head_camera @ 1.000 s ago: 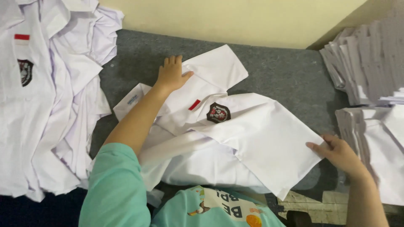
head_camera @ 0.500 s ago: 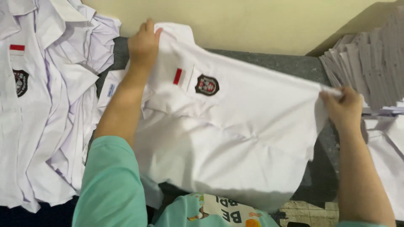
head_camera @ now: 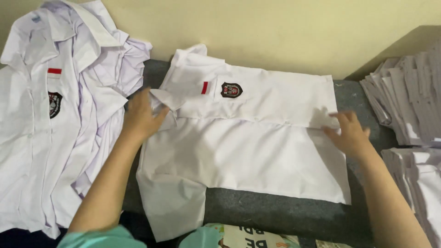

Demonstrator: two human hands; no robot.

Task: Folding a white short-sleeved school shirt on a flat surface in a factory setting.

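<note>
We are now pressing the white school shirt (head_camera: 257,151), no longer lifted, flat on the tabletop (head_camera: 275,211); left hand (head_camera: 140,117) and right hand (head_camera: 351,133) fingers spreading apart.

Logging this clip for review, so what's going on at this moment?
A person has a white shirt with a chest badge spread flat on a grey table. The left hand presses on the collar end, and the right hand rests on the hem end. An unfolded pile of similar shirts lies to the left, and stacks of folded white shirts sit to the right.
</note>
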